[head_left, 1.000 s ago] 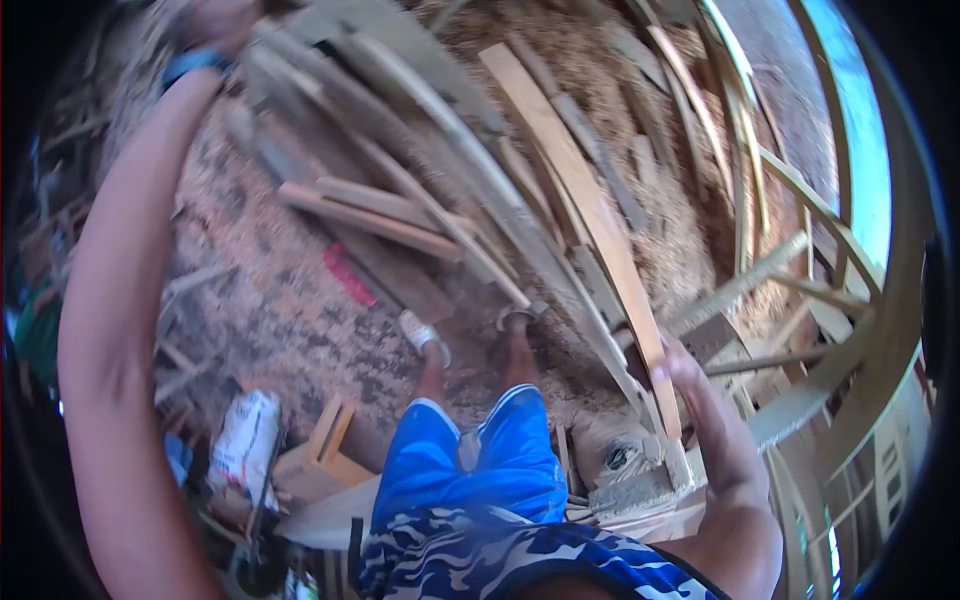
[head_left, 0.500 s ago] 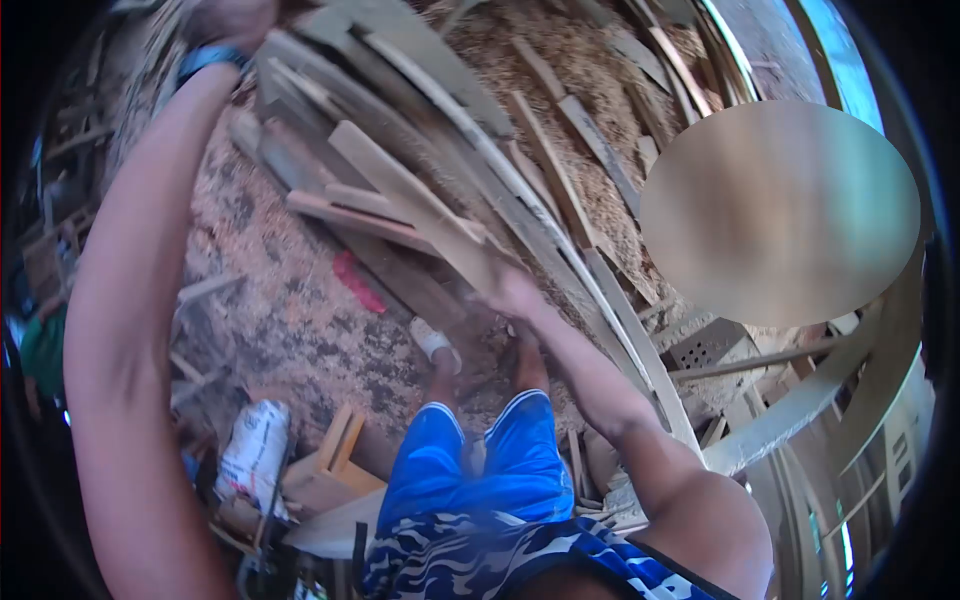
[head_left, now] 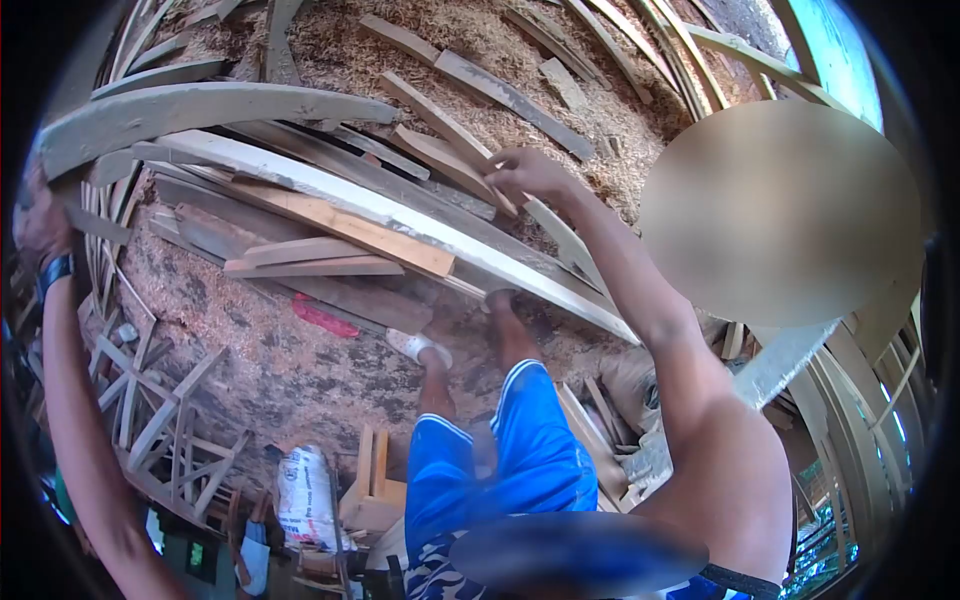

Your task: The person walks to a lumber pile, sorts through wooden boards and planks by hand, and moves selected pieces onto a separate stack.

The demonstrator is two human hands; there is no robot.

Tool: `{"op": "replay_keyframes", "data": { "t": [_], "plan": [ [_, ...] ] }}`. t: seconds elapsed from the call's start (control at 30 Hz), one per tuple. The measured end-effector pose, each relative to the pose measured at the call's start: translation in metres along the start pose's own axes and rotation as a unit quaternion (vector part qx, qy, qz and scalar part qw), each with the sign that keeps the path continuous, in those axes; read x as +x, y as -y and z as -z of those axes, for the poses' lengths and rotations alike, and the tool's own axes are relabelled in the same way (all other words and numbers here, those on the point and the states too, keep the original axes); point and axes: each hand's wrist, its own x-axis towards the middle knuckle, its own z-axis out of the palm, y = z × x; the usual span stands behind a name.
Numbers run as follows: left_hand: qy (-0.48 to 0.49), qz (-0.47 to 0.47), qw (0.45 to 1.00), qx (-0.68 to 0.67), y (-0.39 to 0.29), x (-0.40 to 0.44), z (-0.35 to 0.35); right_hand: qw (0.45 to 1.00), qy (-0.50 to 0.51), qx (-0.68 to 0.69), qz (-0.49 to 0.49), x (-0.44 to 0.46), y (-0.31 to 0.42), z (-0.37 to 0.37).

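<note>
My left hand (head_left: pixel 42 222), with a dark band at its wrist, is raised at the far left edge of the view. It is closed at the near end of a broad, curved-looking wooden board (head_left: pixel 220 108); its fingertips are partly hidden. My right hand (head_left: pixel 532 174) is over the woodpile, its fingers bent and apart, beside the end of a narrow wooden slat (head_left: pixel 435 115). Nothing shows in its grasp. Below it, a long pale board (head_left: pixel 400 215) crosses the pile diagonally, next to a light brown plank (head_left: pixel 345 232). Two short wood pieces (head_left: pixel 315 267) lie nearer my feet.
Sawdust and shavings (head_left: pixel 330 50) cover the ground, with loose slats scattered about. A red scrap (head_left: pixel 325 315) lies near my shoe (head_left: pixel 418 347). Wooden frames (head_left: pixel 165 410), a white sack (head_left: pixel 305 495) and a wooden block (head_left: pixel 372 500) stand behind. Blurred patches hide parts of the right side and bottom.
My right hand has moved up and away from a short plank it was holding. My left hand has moved left and down to the view's edge. The view has turned.
</note>
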Motion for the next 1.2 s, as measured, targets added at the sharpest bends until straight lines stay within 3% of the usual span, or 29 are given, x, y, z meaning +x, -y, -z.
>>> {"op": "replay_keyframes", "data": {
  "t": [0.03, 0.07, 0.1, 0.17, 0.2, 0.23, 0.3, 0.37, 0.4, 0.43, 0.5, 0.53, 0.63, 0.77, 0.83, 0.97, 1.07, 1.1, 1.2],
  "plan": [
    [-0.03, 0.094, 0.994, 0.045, -0.051, 0.008, 0.022, 0.983, -0.077, -0.147, -0.075, 0.036, -0.045, -0.017],
    [-0.052, 0.193, 0.976, 0.087, -0.104, 0.017, 0.044, 0.954, -0.021, -0.246, -0.168, 0.057, -0.058, -0.022],
    [-0.066, 0.287, 0.948, 0.12, -0.16, 0.026, 0.068, 0.956, -0.022, -0.244, -0.161, 0.078, -0.081, -0.03],
    [-0.103, 0.201, 0.973, 0.04, -0.177, 0.028, 0.073, 0.96, -0.052, -0.236, -0.145, 0.107, -0.135, -0.063],
    [-0.017, -0.019, 0.957, 0.29, -0.099, 0.025, 0.062, 0.965, -0.022, -0.207, -0.16, 0.12, -0.142, -0.073],
    [-0.047, -0.12, 0.923, 0.362, -0.041, 0.014, 0.045, 0.966, -0.018, -0.201, -0.16, 0.125, -0.14, -0.081],
    [0.018, -0.053, 0.948, 0.314, -0.106, 0.023, 0.07, 0.974, 0.007, -0.138, -0.179, 0.13, -0.127, -0.089],
    [0.066, 0.014, 0.907, 0.415, 0.005, 0.012, 0.046, 0.973, 0.01, -0.109, -0.204, 0.142, -0.135, -0.119],
    [0.095, 0.043, 0.88, 0.464, 0.06, 0.007, 0.034, 0.96, -0.071, -0.191, -0.193, 0.132, -0.128, -0.128],
    [0.095, 0.042, 0.88, 0.463, 0.024, 0.01, 0.041, 0.934, -0.149, -0.27, -0.18, 0.125, -0.125, -0.133],
    [-0.019, -0.151, 0.924, 0.35, -0.087, 0.021, 0.068, 0.92, -0.192, -0.298, -0.167, 0.127, -0.131, -0.141],
    [0.022, -0.04, 0.917, 0.397, -0.082, 0.02, 0.065, 0.924, -0.187, -0.285, -0.171, 0.128, -0.133, -0.14],
    [0.029, -0.111, 0.885, 0.452, -0.078, 0.02, 0.067, 0.937, -0.168, -0.264, -0.157, 0.133, -0.135, -0.136],
    [0.026, -0.104, 0.911, 0.398, -0.101, 0.023, 0.073, 0.931, -0.195, -0.272, -0.147, 0.142, -0.138, -0.13],
    [0.053, 0.033, 0.937, 0.343, -0.109, 0.026, 0.073, 0.937, -0.189, -0.254, -0.149, 0.136, -0.136, -0.128],
    [0.023, -0.017, 0.928, 0.372, -0.09, 0.026, 0.07, 0.955, -0.126, -0.221, -0.15, 0.127, -0.127, -0.113],
    [-0.006, -0.092, 0.915, 0.393, -0.088, 0.024, 0.07, 0.929, -0.2, -0.303, -0.075, 0.127, -0.144, -0.134],
    [0.023, -0.028, 0.911, 0.412, -0.086, 0.025, 0.07, 0.928, -0.202, -0.302, -0.082, 0.139, -0.147, -0.138],
    [0.023, -0.04, 0.919, 0.391, -0.088, 0.03, 0.054, 0.918, -0.18, -0.306, -0.177, 0.152, -0.156, -0.157]
  ]
}}
